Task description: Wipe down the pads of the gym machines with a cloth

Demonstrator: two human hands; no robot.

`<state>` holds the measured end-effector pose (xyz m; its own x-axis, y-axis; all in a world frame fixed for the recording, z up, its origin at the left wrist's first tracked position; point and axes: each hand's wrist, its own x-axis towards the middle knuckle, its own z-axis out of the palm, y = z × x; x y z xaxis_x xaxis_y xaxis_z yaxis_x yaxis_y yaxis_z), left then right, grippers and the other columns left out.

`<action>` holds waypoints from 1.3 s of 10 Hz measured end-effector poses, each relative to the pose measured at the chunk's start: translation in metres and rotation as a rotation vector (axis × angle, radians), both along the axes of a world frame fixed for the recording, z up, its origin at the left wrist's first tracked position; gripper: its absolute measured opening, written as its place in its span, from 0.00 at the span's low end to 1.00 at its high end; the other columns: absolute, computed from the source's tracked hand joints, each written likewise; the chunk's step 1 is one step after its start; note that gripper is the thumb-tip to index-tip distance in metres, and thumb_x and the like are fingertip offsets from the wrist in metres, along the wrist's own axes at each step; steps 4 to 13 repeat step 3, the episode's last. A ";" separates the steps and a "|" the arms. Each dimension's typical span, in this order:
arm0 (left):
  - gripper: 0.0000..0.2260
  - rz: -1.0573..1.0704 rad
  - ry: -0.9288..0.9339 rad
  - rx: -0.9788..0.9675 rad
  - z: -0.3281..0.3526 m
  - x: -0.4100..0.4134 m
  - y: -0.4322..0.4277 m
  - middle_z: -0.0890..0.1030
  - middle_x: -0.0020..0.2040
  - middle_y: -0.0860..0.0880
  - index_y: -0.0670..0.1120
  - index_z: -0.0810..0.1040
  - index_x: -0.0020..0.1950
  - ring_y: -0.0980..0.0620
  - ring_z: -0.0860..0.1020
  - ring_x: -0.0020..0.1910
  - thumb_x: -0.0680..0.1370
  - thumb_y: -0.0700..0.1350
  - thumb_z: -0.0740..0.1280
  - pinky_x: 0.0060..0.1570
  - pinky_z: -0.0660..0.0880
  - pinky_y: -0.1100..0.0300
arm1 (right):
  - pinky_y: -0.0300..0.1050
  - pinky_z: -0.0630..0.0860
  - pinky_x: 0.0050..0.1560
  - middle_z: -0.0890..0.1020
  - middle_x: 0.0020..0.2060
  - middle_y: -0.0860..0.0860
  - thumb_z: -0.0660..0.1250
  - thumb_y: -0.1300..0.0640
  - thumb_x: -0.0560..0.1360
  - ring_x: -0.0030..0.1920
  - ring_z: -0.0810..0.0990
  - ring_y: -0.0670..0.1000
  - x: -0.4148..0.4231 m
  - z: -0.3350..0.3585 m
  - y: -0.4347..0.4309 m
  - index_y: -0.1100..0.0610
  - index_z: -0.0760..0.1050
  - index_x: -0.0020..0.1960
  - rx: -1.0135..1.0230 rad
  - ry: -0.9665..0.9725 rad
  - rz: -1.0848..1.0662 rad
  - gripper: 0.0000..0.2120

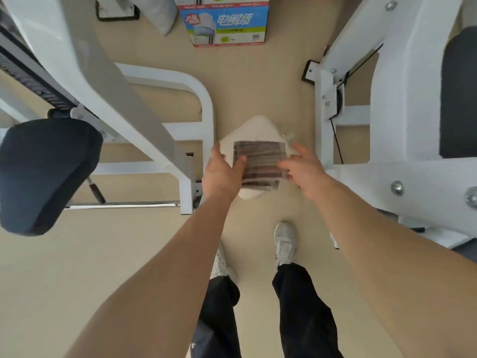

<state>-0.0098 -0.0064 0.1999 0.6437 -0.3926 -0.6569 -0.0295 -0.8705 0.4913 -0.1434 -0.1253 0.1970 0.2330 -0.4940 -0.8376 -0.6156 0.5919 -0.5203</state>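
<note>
I hold a folded white cloth (258, 127) with a brown striped panel out in front of me at waist height. My left hand (222, 171) grips its left edge, thumb on top of the stripes. My right hand (304, 169) grips its right edge. A dark seat pad (46, 174) of the left machine sits at the far left, well apart from the cloth. A second dark pad (459, 99) shows on the right machine at the right edge.
White steel frames flank me: the left machine frame (108, 81) and the right machine frame (361, 60) with a black cable. A printed cardboard box (227, 21) stands ahead on the beige floor (77, 267). My white shoes (284, 241) are below.
</note>
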 end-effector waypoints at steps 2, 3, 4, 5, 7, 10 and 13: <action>0.29 -0.180 -0.050 0.178 0.001 0.013 0.001 0.70 0.74 0.45 0.47 0.59 0.80 0.42 0.71 0.70 0.81 0.51 0.62 0.64 0.72 0.47 | 0.43 0.69 0.42 0.79 0.46 0.52 0.64 0.58 0.80 0.52 0.75 0.54 0.007 0.004 -0.005 0.58 0.76 0.52 -0.160 0.208 0.305 0.05; 0.27 -0.337 -0.085 0.195 0.038 0.020 0.002 0.71 0.74 0.46 0.48 0.62 0.79 0.43 0.72 0.70 0.80 0.50 0.62 0.64 0.73 0.48 | 0.44 0.71 0.49 0.78 0.53 0.53 0.63 0.58 0.81 0.58 0.76 0.55 0.008 0.044 0.000 0.59 0.76 0.62 -0.209 0.228 0.419 0.11; 0.27 -0.337 -0.085 0.195 0.038 0.020 0.002 0.71 0.74 0.46 0.48 0.62 0.79 0.43 0.72 0.70 0.80 0.50 0.62 0.64 0.73 0.48 | 0.44 0.71 0.49 0.78 0.53 0.53 0.63 0.58 0.81 0.58 0.76 0.55 0.008 0.044 0.000 0.59 0.76 0.62 -0.209 0.228 0.419 0.11; 0.27 -0.337 -0.085 0.195 0.038 0.020 0.002 0.71 0.74 0.46 0.48 0.62 0.79 0.43 0.72 0.70 0.80 0.50 0.62 0.64 0.73 0.48 | 0.44 0.71 0.49 0.78 0.53 0.53 0.63 0.58 0.81 0.58 0.76 0.55 0.008 0.044 0.000 0.59 0.76 0.62 -0.209 0.228 0.419 0.11; 0.27 -0.337 -0.085 0.195 0.038 0.020 0.002 0.71 0.74 0.46 0.48 0.62 0.79 0.43 0.72 0.70 0.80 0.50 0.62 0.64 0.73 0.48 | 0.44 0.71 0.49 0.78 0.53 0.53 0.63 0.58 0.81 0.58 0.76 0.55 0.008 0.044 0.000 0.59 0.76 0.62 -0.209 0.228 0.419 0.11; 0.27 -0.337 -0.085 0.195 0.038 0.020 0.002 0.71 0.74 0.46 0.48 0.62 0.79 0.43 0.72 0.70 0.80 0.50 0.62 0.64 0.73 0.48 | 0.44 0.71 0.49 0.78 0.53 0.53 0.63 0.58 0.81 0.58 0.76 0.55 0.008 0.044 0.000 0.59 0.76 0.62 -0.209 0.228 0.419 0.11; 0.27 -0.337 -0.085 0.195 0.038 0.020 0.002 0.71 0.74 0.46 0.48 0.62 0.79 0.43 0.72 0.70 0.80 0.50 0.62 0.64 0.73 0.48 | 0.44 0.71 0.49 0.78 0.53 0.53 0.63 0.58 0.81 0.58 0.76 0.55 0.008 0.044 0.000 0.59 0.76 0.62 -0.209 0.228 0.419 0.11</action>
